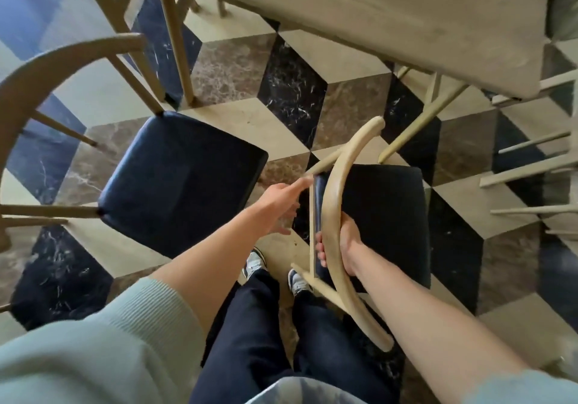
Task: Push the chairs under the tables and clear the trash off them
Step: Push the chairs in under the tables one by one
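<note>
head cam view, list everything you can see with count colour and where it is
chair being held: 1, pale wood frame with black seat, centre right, short of the table's near edge
curved backrest: 1, pale wood, top of that chair, nearest the person
second chair: 1, wood frame with dark glossy seat, left, out on the open floor
table: 1, pale beige top, upper right; no trash visible on the part shown
other chair parts: count unclear, pale wood, far right edge and under the table
floor: cube-pattern tiles in cream, brown and black
shoes: 2, dark and white, bottom centre
left hand: open, fingertips at the backrest's side support
right hand: wrapped around the curved backrest
</note>
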The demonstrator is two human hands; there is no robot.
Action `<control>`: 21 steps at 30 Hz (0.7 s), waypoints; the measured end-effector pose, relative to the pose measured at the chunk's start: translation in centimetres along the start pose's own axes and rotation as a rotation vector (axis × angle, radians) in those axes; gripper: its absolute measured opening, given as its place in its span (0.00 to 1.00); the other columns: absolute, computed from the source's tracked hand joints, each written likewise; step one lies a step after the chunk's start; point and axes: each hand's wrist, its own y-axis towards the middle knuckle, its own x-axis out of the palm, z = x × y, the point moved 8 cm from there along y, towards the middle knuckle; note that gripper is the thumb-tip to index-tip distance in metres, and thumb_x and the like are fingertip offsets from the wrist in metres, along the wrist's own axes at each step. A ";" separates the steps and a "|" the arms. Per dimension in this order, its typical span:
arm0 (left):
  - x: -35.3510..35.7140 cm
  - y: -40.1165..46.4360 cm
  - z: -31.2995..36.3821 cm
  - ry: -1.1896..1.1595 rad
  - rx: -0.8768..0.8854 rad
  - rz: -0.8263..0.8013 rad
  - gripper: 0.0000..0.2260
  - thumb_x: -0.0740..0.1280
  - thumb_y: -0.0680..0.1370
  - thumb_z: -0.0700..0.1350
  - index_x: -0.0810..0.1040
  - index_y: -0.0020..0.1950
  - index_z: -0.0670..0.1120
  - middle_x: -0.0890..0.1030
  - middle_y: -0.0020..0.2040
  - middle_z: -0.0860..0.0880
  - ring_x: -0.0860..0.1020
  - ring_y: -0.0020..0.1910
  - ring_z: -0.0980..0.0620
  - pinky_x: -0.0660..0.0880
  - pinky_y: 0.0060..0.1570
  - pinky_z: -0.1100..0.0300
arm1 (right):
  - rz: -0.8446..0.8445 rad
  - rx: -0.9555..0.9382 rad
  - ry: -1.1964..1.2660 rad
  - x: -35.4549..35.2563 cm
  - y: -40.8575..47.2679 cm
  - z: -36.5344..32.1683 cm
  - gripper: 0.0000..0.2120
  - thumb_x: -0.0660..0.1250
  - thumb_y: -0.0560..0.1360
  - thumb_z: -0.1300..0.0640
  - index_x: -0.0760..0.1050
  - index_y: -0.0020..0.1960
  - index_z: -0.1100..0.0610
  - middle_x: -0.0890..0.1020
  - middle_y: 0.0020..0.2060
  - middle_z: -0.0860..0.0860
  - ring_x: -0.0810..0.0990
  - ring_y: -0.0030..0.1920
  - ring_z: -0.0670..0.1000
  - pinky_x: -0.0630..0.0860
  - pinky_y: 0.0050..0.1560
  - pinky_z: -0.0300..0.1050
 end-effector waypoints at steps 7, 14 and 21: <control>3.6 1.6 3.5 0.188 0.041 0.067 0.33 0.77 0.71 0.56 0.66 0.69 0.46 0.77 0.57 0.44 0.80 0.54 0.46 0.83 0.53 0.46 | -0.032 -0.025 -0.169 2.6 -1.1 -0.9 0.32 0.50 0.80 0.36 0.76 0.33 0.58 0.74 0.27 0.56 0.69 0.22 0.53 0.69 0.27 0.42; 1.8 2.1 2.3 -0.078 0.048 0.105 0.30 0.71 0.72 0.37 0.64 0.72 0.46 0.77 0.53 0.42 0.79 0.47 0.48 0.79 0.37 0.57 | -0.077 -0.003 -0.252 3.9 0.1 -1.9 0.36 0.50 0.79 0.31 0.77 0.30 0.56 0.74 0.28 0.54 0.70 0.25 0.52 0.69 0.30 0.43; 1.1 3.1 3.8 -0.295 0.025 0.156 0.24 0.71 0.71 0.35 0.67 0.64 0.44 0.76 0.52 0.40 0.79 0.47 0.47 0.81 0.40 0.53 | -0.102 -0.048 -0.468 3.7 0.0 -6.7 0.31 0.50 0.82 0.36 0.76 0.36 0.56 0.74 0.29 0.53 0.69 0.26 0.51 0.68 0.29 0.42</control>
